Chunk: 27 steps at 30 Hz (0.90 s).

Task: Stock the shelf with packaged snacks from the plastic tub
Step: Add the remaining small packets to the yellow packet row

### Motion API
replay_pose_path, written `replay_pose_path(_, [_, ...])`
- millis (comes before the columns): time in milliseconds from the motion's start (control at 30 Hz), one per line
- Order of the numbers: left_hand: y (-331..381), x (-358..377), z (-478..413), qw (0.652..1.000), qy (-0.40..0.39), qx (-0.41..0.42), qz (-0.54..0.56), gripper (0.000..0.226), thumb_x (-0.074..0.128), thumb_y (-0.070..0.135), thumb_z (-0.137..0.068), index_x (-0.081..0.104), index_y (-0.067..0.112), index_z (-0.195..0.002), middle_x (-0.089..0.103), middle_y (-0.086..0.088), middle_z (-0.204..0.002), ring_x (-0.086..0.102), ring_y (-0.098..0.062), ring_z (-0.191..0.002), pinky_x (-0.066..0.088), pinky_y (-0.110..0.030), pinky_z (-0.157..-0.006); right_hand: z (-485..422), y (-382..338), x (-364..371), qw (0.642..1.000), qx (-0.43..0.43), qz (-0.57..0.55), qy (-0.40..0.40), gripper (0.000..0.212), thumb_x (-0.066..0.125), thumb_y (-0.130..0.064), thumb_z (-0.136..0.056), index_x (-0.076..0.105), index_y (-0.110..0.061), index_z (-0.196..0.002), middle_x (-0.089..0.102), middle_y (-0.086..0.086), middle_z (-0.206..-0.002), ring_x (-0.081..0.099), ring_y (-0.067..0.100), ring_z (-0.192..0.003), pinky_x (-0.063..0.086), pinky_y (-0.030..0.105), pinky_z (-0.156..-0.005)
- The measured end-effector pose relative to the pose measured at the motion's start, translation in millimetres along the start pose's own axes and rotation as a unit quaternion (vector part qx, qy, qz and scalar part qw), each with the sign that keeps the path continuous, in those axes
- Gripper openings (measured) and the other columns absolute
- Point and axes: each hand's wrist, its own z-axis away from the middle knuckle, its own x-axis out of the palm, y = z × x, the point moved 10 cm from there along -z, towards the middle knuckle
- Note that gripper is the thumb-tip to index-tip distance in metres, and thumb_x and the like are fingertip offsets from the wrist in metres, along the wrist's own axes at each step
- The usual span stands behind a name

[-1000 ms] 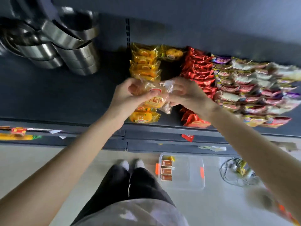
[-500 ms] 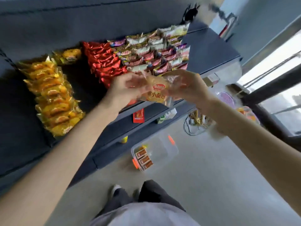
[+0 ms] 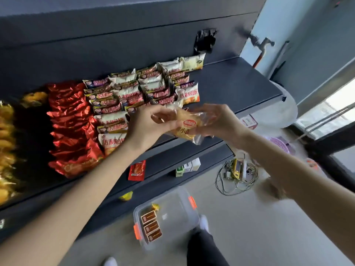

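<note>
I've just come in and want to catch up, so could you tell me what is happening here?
A person holds a bread pack, the left hand and right hand gripping its ends, near the front edge of the shelf. Rows of snack packs already lie there. The tub on the floor holds three brown packets.

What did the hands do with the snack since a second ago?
The bread packet moved right along the shelf, from the yellow packets to the end of the white-and-red packets. The left hand and right hand still grip it together. The tub still holds three brown packets.
</note>
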Motion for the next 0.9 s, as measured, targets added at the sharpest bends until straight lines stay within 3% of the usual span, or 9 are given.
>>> replay_pose_path(67, [-5,31,-17,0.999,0.041,-0.024,0.006,0.023,0.083,0.017,-0.068,0.067,0.028,-0.08,0.068,0.018,-0.073,0.061,0.005,-0.07,0.052,-0.015,-0.069,-19,27,-29,1.0,-0.011,0.011,-0.022,0.045,0.084,-0.013,-0.067,0.066,-0.028,-0.104,0.065,-0.012,-0.082,0.057,-0.002,-0.065,0.045,0.011,-0.054])
replay_pose_path(133, [-8,57,-28,0.995,0.072,-0.062,0.005,0.022,0.081,0.014,-0.071,0.069,0.018,-0.089,0.069,0.009,-0.085,0.064,-0.005,-0.081,0.053,-0.021,-0.075,-37,50,-55,0.999,-0.017,0.008,-0.039,0.046,0.085,-0.011,-0.064,0.065,-0.03,-0.101,0.069,-0.001,-0.085,0.06,0.007,-0.067,0.046,0.014,-0.054])
replay_pose_path(233, [0,75,-40,0.988,0.11,-0.105,-0.006,0.031,0.074,0.013,-0.081,0.062,0.012,-0.109,0.063,-0.001,-0.103,0.065,-0.017,-0.09,0.056,-0.027,-0.076,-63,80,-87,0.999,-0.003,0.003,-0.048,0.048,0.086,-0.009,-0.064,0.068,-0.018,-0.108,0.066,0.006,-0.086,0.059,0.01,-0.063,0.049,0.015,-0.052])
replay_pose_path(300, [15,73,-49,0.983,0.13,-0.104,-0.081,0.04,0.071,0.021,-0.084,0.056,0.019,-0.12,0.059,0.005,-0.11,0.063,-0.011,-0.093,0.052,-0.023,-0.075,-84,95,-112,0.999,-0.004,0.009,-0.037,0.049,0.086,-0.008,-0.064,0.069,-0.013,-0.11,0.066,0.004,-0.085,0.06,0.011,-0.065,0.054,0.019,-0.059])
replay_pose_path(400, [33,72,-66,0.962,0.156,-0.074,-0.21,0.057,0.067,0.029,-0.086,0.044,0.02,-0.138,0.054,0.002,-0.132,0.057,-0.016,-0.113,0.047,-0.03,-0.093,-118,115,-157,0.999,-0.032,0.03,0.015,0.048,0.086,-0.012,-0.064,0.069,-0.017,-0.109,0.066,-0.004,-0.084,0.06,0.011,-0.072,0.052,0.023,-0.069])
replay_pose_path(533, [23,113,-105,0.92,0.108,-0.04,-0.374,0.075,0.062,0.043,-0.088,0.028,0.02,-0.15,0.032,0.0,-0.154,0.038,-0.019,-0.136,0.027,-0.03,-0.109,-174,169,-214,0.988,-0.054,0.116,0.084,0.045,0.085,-0.023,-0.068,0.069,-0.025,-0.111,0.064,-0.008,-0.094,0.06,0.01,-0.083,0.041,0.02,-0.07])
replay_pose_path(633, [-2,151,-138,0.902,0.068,-0.043,-0.424,0.081,0.055,0.053,-0.088,0.018,0.022,-0.153,0.015,0.002,-0.161,0.019,-0.017,-0.146,0.015,-0.031,-0.116,-229,208,-235,0.984,-0.049,0.142,0.099,0.046,0.084,-0.029,-0.068,0.069,-0.027,-0.112,0.069,-0.003,-0.104,0.064,0.016,-0.092,0.047,0.027,-0.077])
replay_pose_path(800, [-24,217,-183,0.866,0.052,-0.019,-0.497,0.077,0.045,0.056,-0.091,0.022,0.015,-0.152,0.017,-0.006,-0.16,0.019,-0.025,-0.146,0.01,-0.033,-0.116,-302,247,-250,0.985,-0.02,0.134,0.111,0.046,0.082,-0.029,-0.071,0.067,-0.028,-0.114,0.069,0.0,-0.112,0.061,0.019,-0.105,0.043,0.025,-0.08])
replay_pose_path(900, [-50,255,-190,0.858,0.026,-0.023,-0.513,0.07,0.033,0.054,-0.094,0.035,0.008,-0.146,0.031,-0.014,-0.154,0.034,-0.029,-0.14,0.024,-0.04,-0.114,-335,252,-236,0.986,-0.024,0.149,0.077,0.046,0.081,-0.026,-0.073,0.066,-0.027,-0.117,0.068,0.003,-0.113,0.059,0.024,-0.111,0.044,0.029,-0.086])
